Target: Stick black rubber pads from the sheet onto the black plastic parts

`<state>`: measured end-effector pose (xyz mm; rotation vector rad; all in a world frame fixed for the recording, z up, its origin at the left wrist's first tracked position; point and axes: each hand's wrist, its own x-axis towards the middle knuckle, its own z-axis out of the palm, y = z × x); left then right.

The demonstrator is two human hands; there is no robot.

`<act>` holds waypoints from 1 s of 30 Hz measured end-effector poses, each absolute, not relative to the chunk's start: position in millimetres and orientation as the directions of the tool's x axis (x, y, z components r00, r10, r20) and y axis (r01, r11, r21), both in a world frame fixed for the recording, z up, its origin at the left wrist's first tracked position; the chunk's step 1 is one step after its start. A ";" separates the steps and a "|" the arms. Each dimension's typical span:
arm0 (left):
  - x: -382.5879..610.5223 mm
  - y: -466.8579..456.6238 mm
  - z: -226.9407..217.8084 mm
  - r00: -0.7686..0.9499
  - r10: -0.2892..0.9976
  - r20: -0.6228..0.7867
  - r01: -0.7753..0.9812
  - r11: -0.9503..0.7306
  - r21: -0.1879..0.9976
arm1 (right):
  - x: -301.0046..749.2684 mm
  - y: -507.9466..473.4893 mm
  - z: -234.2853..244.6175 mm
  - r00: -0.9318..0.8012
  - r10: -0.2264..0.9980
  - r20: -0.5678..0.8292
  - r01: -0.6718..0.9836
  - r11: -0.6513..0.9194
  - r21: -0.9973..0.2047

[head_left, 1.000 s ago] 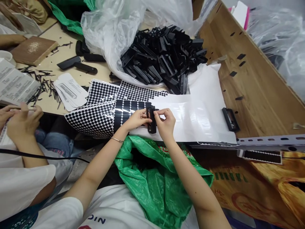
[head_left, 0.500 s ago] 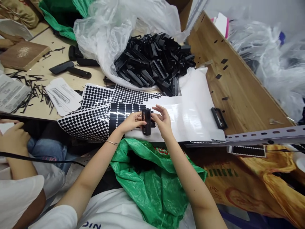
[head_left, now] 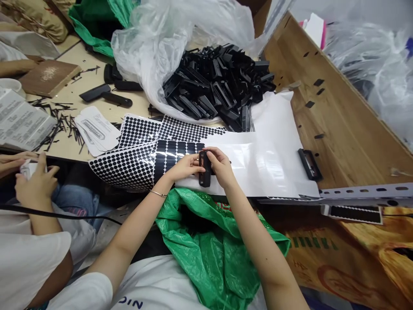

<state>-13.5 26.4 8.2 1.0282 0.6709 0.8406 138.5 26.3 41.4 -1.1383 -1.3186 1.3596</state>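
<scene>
Between both hands, above the sticker sheet, is a black plastic part [head_left: 205,174] with a long slot, held upright. My left hand [head_left: 186,168] pinches its left edge between thumb and fingers. My right hand [head_left: 221,165] has its fingers closed on the part's upper right side; whether a small sticker is under the fingertips is hidden. Beneath lies a sheet of black adhesive stickers [head_left: 163,160], with oblong ones near my left hand, and round-dot sheets [head_left: 129,165] beside it. White backing paper [head_left: 258,161] spreads out to the right.
A pile of similar black parts [head_left: 219,84] spills from a clear plastic bag [head_left: 150,56] behind. One black part [head_left: 310,164] leans near the wooden side board [head_left: 332,107]. A green sack [head_left: 213,254] stands open below my forearms. At left, another person's hand [head_left: 37,185] holds something white.
My right fingers have come down from a raised, spread position onto the black part's upper right side. The whole view has shifted slightly, and the co-worker's hands have moved.
</scene>
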 end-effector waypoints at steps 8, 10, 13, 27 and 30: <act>-13.7 26.9 7.8 0.555 0.828 -0.081 -0.256 0.263 0.930 | 148.2 18.5 41.6 -0.256 0.966 0.030 0.069 0.049 -0.996; -13.6 26.1 10.0 0.549 0.832 -0.080 -0.257 0.259 0.931 | 151.7 18.5 42.8 -0.314 0.949 0.005 0.083 0.033 -0.996; -13.9 24.5 13.4 0.558 0.825 -0.091 -0.253 0.273 0.928 | 157.5 30.0 42.3 -0.362 0.929 -0.073 0.081 -0.046 -0.996; -12.4 28.7 14.3 0.570 0.809 -0.143 -0.233 0.326 0.916 | 161.3 144.8 13.7 0.084 0.971 0.222 0.660 0.113 -0.743; -12.5 29.3 14.8 0.558 0.818 -0.143 -0.250 0.329 0.911 | 157.3 148.9 11.0 0.153 0.974 0.165 0.616 0.036 -0.787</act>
